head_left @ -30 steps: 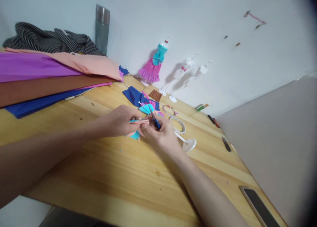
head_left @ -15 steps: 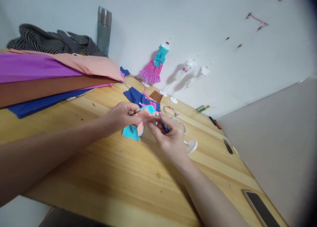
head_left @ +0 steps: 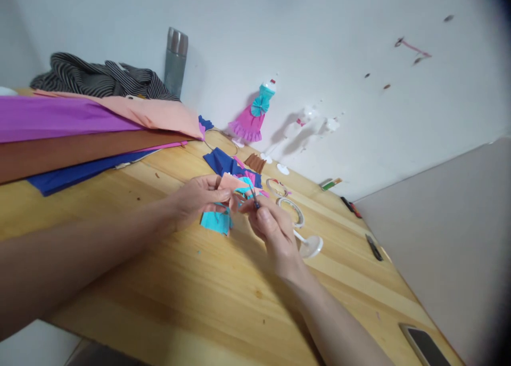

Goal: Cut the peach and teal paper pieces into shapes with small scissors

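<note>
My left hand (head_left: 205,198) pinches a small piece of peach crepe paper (head_left: 232,182) between thumb and fingers. My right hand (head_left: 273,225) is closed around small scissors (head_left: 255,198), whose blades point up and away beside the peach paper. Fine detail at the fingertips is blurred. Turquoise crepe paper (head_left: 215,222) lies on the table beneath my hands, partly covered by them. Just beyond are dark blue crepe paper (head_left: 219,160) and a pleated brown piece (head_left: 255,163).
Tape rolls (head_left: 293,211) and a white stand (head_left: 311,246) are right of my right hand. Large crepe sheets (head_left: 80,113) lie at left, near a flask (head_left: 175,63). A paper-dressed doll form (head_left: 257,110) stands by the wall. A cutter (head_left: 374,247) and phone (head_left: 425,344) lie at right.
The scissors have turned more upright in my right hand, which has rolled so the thumb lies on top. My left fingers have shifted on the peach paper. The whole view has moved slightly.
</note>
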`<action>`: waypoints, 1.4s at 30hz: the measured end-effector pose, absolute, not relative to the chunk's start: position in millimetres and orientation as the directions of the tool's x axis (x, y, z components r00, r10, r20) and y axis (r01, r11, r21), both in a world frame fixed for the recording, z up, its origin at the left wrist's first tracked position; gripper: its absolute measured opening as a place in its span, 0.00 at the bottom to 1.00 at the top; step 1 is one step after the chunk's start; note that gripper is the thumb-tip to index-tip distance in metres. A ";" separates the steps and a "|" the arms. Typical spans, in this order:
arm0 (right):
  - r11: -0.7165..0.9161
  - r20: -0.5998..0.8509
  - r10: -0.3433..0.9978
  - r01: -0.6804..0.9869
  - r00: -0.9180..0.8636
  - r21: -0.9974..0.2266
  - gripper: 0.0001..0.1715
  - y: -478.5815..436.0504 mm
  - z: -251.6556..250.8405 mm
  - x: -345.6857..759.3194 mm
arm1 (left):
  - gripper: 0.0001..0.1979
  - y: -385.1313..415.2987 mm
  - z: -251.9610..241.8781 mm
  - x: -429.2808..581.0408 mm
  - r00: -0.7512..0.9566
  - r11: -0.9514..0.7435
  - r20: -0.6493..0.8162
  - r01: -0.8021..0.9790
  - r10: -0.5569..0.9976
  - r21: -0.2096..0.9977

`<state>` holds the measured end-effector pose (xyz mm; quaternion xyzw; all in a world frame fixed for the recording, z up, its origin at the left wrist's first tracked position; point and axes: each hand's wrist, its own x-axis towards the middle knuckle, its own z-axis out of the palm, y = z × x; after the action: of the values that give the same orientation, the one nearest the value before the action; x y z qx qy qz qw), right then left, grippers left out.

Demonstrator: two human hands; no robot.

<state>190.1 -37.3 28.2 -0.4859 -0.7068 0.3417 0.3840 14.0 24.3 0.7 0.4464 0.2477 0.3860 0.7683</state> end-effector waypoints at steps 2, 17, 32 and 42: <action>0.376 0.258 0.918 0.462 -0.300 -0.803 0.21 -40.1 27.6 187.6 | 0.17 22.9 -0.8 15.2 0.584 0.341 -0.050 -0.400 0.810 0.851; 0.287 0.189 0.951 0.478 -0.244 -0.830 0.18 -47.5 20.4 169.8 | 0.09 21.9 -1.5 17.7 0.458 0.292 -0.064 -0.447 0.887 0.846; -0.270 -0.241 0.948 -0.125 -0.208 -0.955 0.25 -31.7 8.5 172.5 | 0.15 21.0 -0.3 16.8 0.597 0.269 0.092 -0.488 0.797 0.830; -0.196 -0.173 0.963 -0.100 -0.206 -0.976 0.26 -30.2 3.3 174.3 | 0.07 26.0 -2.1 15.4 0.586 0.207 0.158 -0.506 0.795 0.837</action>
<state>174.3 -30.2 3.3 -0.4619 -0.4674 0.6203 0.4284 15.4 26.0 -2.1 0.4624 0.1560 0.4273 0.7612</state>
